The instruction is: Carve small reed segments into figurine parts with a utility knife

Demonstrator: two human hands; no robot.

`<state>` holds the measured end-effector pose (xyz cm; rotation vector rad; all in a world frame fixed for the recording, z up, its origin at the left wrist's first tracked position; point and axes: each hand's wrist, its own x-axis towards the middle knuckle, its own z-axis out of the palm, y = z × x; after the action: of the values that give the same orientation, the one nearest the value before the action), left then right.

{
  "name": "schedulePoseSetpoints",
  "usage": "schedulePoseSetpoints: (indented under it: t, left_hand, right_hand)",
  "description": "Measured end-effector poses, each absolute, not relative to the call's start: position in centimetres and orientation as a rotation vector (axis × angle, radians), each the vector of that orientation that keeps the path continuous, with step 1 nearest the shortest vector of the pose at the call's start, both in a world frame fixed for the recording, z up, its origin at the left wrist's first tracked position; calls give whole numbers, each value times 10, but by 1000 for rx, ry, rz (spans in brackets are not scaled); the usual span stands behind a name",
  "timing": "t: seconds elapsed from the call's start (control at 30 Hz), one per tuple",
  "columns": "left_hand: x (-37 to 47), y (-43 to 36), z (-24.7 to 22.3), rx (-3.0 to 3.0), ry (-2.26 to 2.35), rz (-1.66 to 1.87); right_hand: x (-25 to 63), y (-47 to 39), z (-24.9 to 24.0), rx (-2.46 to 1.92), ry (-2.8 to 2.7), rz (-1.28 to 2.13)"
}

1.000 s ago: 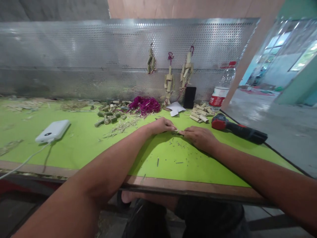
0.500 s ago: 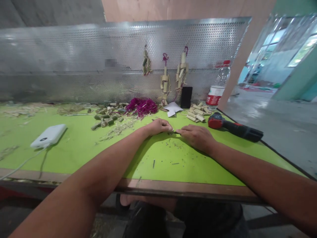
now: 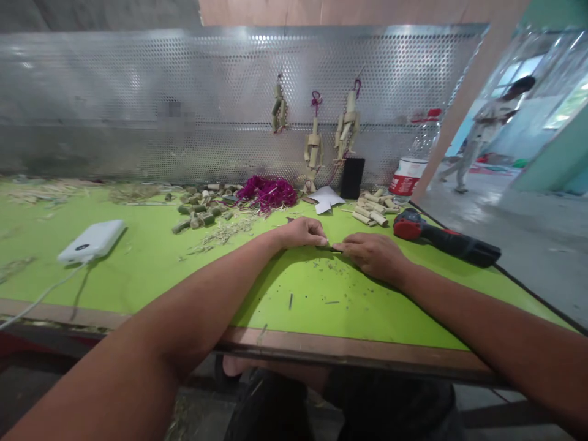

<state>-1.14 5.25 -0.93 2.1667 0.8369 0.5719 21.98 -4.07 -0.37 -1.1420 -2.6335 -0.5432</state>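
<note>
My left hand (image 3: 303,233) rests low over the green table, thumb and fingers pinched together. What it pinches is too small and too covered to name. Just to its right lies my right hand (image 3: 374,254), palm down with fingers closed on a thin dark strip (image 3: 332,248), perhaps a blade. The strip reaches across the narrow gap to the left fingertips. Small shavings (image 3: 337,267) and a short dark sliver (image 3: 291,301) lie on the table in front of the hands.
Beyond my hands are cut bamboo pieces (image 3: 370,209), purple string (image 3: 266,193) and white paper (image 3: 326,199). A cordless drill (image 3: 448,240) lies right, a white power bank (image 3: 93,241) left. Bamboo figures (image 3: 313,149) hang on perforated metal. A person (image 3: 489,125) is far right.
My view has shifted slightly, and a person has appeared in the background at right. Both hands stay close together around the thin dark strip, with little visible movement.
</note>
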Motion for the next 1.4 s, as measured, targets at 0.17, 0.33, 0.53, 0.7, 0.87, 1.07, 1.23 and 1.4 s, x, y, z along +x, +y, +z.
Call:
schedulePoseSetpoints:
  t: [0.17,0.33,0.53,0.7,0.87,1.07,1.23,1.4]
  left_hand:
    - [-12,52,-8,2106,773,566]
    - [-14,53,-8,2047,727,547]
    - [-11,52,-7,1964,712,558]
    - [-12,54,-9,1967,691,570]
    - [-13,59,-14,1972,666,581]
    - [-13,60,-14,1949,664,572]
    - [-12,59,-13,1949,643,551]
    - [-11,59,-14,1968,672,578]
  right_hand:
    - [223,-42,-4,-1097,-2560,-586]
    - [223,-42,-4,-1076,-2527,-610]
    - [223,-40,-7,-1083,-2498,-644]
    - [224,-36,-9,-1093,-2505,-565]
    - [225,-32,-5,-1091,-2543,-463]
    - [226,-32,-1,-1087,-2589,-410]
    - [221,-36,1,-1141,-2700,-478]
    - [221,-40,-3,-1153,-2633,-512]
